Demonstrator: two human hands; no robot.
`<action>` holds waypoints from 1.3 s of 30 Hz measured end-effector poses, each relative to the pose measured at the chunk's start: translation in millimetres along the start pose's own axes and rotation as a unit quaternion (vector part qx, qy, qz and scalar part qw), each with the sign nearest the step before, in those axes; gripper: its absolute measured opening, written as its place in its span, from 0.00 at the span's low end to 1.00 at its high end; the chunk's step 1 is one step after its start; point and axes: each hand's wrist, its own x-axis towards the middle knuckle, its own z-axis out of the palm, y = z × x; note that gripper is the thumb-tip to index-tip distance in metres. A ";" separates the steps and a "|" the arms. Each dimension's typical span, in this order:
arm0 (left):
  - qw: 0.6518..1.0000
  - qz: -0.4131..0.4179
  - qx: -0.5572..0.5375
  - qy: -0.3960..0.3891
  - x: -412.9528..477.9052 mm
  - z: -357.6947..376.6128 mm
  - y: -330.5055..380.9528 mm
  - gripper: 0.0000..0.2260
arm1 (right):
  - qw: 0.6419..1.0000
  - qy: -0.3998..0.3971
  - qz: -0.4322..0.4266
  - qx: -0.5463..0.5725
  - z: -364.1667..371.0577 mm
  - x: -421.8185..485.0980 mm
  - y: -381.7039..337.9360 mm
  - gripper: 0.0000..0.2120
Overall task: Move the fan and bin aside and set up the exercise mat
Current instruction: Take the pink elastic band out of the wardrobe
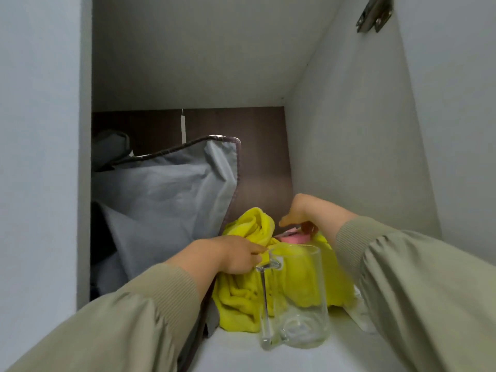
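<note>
Head view: I am looking into an open white cupboard (349, 146), both arms in olive sleeves reaching onto its shelf. My left hand (230, 255) is closed, fingers pinching a fold of the yellow towel (303, 280) bunched at the shelf's middle. My right hand (298, 213) hovers bent over the towel's far side, fingers curled loosely downward above a pink object (291, 238) that peeks out of the cloth; I cannot tell whether they grip it. A clear glass mug (298, 299) stands upright at the front, handle to the left, just before the towel. A grey fabric bag (171, 200) with dark piping leans at the left. Fan, bin and exercise mat are nowhere in this frame.
</note>
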 end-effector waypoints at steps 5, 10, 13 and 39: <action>0.999 0.004 -0.032 -0.020 2.1 4.1 -4.9 0.19 | 0.985 -0.114 0.008 -0.131 23.5 19.6 -15.7 0.28; 0.999 0.008 -0.041 -0.025 2.6 3.1 -2.5 0.19 | 0.987 -0.122 0.007 -0.101 29.9 46.0 4.2 0.28; 0.999 0.012 -0.041 -0.029 2.4 3.0 -2.3 0.20 | 0.994 -0.093 0.005 -0.060 23.0 53.1 14.6 0.20; 0.786 -0.048 -0.435 0.437 -29.9 -53.9 7.5 0.13 | 0.898 0.252 -0.082 0.350 -41.2 -50.5 18.9 0.35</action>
